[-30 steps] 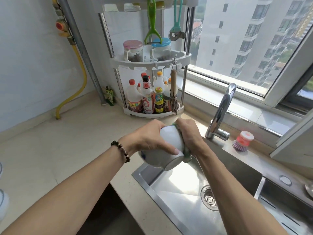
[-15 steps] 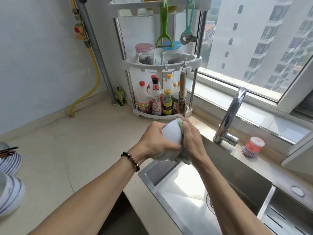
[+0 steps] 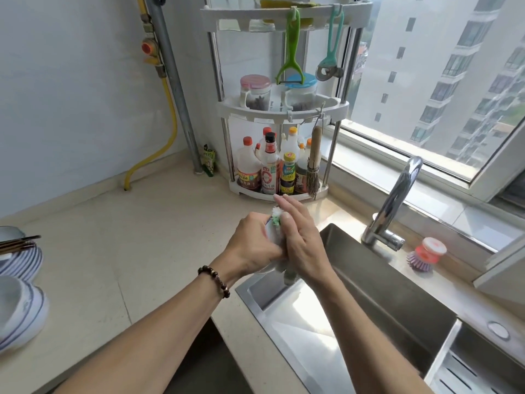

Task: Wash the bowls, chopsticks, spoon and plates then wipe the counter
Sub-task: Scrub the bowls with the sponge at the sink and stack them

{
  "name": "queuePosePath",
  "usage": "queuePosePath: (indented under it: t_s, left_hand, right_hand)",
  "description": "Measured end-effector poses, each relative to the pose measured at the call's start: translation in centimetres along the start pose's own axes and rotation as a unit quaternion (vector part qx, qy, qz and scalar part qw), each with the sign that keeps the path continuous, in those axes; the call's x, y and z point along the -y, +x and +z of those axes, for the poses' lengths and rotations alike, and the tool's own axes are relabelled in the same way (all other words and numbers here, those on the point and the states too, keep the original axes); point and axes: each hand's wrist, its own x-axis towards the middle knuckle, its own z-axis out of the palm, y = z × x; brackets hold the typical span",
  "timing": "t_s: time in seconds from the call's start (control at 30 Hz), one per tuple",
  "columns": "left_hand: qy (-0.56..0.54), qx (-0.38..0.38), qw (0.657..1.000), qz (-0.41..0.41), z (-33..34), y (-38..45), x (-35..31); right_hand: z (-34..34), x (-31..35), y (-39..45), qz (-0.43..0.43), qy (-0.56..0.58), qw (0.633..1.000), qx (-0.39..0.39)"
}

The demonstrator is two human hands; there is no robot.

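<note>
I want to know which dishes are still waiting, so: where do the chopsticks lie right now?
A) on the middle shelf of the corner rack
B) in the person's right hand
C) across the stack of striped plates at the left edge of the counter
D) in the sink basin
C: the chopsticks rest across the stack of striped plates at the counter's left edge, apart from both hands.

I'm seeing a corner rack [image 3: 281, 109] holding sauce bottles [image 3: 270, 172], and a dish brush [image 3: 426, 254] lying beside the faucet [image 3: 395, 203].
</note>
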Motion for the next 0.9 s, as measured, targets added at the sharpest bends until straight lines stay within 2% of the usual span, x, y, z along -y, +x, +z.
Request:
queuePosePath:
  t_s: [0.1,0.13,0.23,0.27,0.33,0.37,0.43,0.5,0.57,0.73,0.8,0.9]
  left_hand:
    - [-0.015,0.015,1.0,0.014,-1.2,-1.7,0.4]
    - [-0.031,0.006,0.999,0.009,-1.9,-2.4,0.6]
    - [-0.039,-0.026,0.999,0.003,-3.8,-3.6,1.5]
    - [-0.031,-0.027,0.999,-0.001,-4.4,-4.0,1.8]
    - [-0.038,-0.032,0.999,-0.008,-5.7,-5.6,2.2]
    - [-0.06,-0.049,0.997,-0.011,-6.6,-6.7,2.6]
    - [-0.164,-0.125,0.977,-0.054,-8.1,-8.6,3.4]
    - [-0.301,-0.226,0.919,-0.114,-9.7,-10.6,4.4]
    - [-0.358,-0.289,0.876,-0.144,-11.1,-12.4,5.6]
    - [-0.338,-0.367,0.856,-0.137,-14.1,-18.1,9.2]
    - [-0.332,-0.368,0.857,-0.142,-15.4,-20.6,10.2]
    - [-0.319,-0.362,0.865,-0.138,-16.9,-23.7,11.2]
  right_hand:
    - [-0.2,0.3,1.3,0.12,0.143,0.982,0.004]
    - [0.4,0.8,1.3,0.127,0.147,0.981,0.006]
    - [3.7,3.1,-0.3,0.026,0.032,0.999,0.009]
    - [4.7,3.4,-0.9,0.022,0.026,0.999,0.004]
    - [5.9,4.0,-1.3,0.094,0.11,0.989,0.009]
    - [6.5,4.7,-1.5,0.155,0.191,0.969,0.009]
    - [8.4,5.9,-2.8,0.227,0.26,0.938,-0.007]
    - [12.1,7.4,-4.4,0.19,0.187,0.964,-0.022]
    - [15.9,8.4,-6.6,0.129,0.101,0.985,-0.046]
    - [23.4,11.1,-13.4,0.038,0.017,0.998,-0.043]
    - [25.5,12.4,-15.1,0.043,0.021,0.998,-0.032]
    - [27.3,13.3,-15.0,0.09,0.041,0.993,-0.059]
